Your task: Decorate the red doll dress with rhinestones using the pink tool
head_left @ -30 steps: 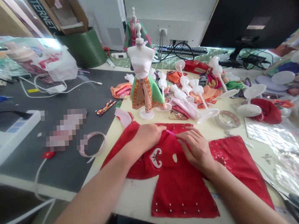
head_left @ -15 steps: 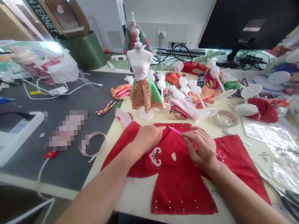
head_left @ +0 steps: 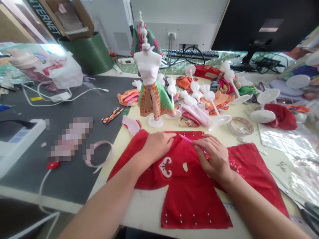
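A small red garment with a white emblem and a row of pearl dots lies spread flat on the cream table. My left hand rests on its upper left part, fingers together and pressing the cloth down. My right hand is closed in a pinch on a thin pink stick whose tip touches the garment's top edge. Just behind the garment stands a white mannequin bust in a green and orange skirt.
Behind lie several white mannequin stands and a heap of coloured doll clothes. A tape roll sits to the right, a pink ribbon loop and cables on the dark mat to the left. A monitor stands at the back right.
My right hand has drawn back slightly and closed tighter on the pink stick, its tip still at the garment's top edge. The left hand has stayed in place.
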Motion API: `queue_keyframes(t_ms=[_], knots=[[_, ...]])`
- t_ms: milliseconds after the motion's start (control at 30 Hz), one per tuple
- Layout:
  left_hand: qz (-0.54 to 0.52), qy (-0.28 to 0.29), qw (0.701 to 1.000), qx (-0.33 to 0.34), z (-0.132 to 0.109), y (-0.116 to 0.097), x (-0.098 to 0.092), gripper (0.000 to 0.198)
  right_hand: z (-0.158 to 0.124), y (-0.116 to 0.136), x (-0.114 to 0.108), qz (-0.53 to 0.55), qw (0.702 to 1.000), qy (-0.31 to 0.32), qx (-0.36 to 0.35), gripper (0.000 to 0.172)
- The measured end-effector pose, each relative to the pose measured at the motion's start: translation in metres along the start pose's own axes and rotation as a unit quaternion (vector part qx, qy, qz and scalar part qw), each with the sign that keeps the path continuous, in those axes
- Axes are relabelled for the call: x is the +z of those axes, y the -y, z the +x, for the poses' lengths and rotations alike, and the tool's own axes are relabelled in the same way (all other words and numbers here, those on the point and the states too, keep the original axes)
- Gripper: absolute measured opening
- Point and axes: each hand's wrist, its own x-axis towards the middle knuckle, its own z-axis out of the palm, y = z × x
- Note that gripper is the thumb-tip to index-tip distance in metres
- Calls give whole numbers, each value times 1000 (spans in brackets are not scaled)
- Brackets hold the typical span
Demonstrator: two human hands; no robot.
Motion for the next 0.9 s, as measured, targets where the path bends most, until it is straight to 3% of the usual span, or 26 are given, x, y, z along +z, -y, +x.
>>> queue_keyframes(t_ms=[333, 900], knots=[[8, -29, 999, 9, 6, 4, 7, 30, 0, 0, 3, 0, 1000, 4, 7, 21], [-11, -21, 999, 24, 4, 3, 4, 30, 2, -1, 8, -10, 999, 47, 12, 16]])
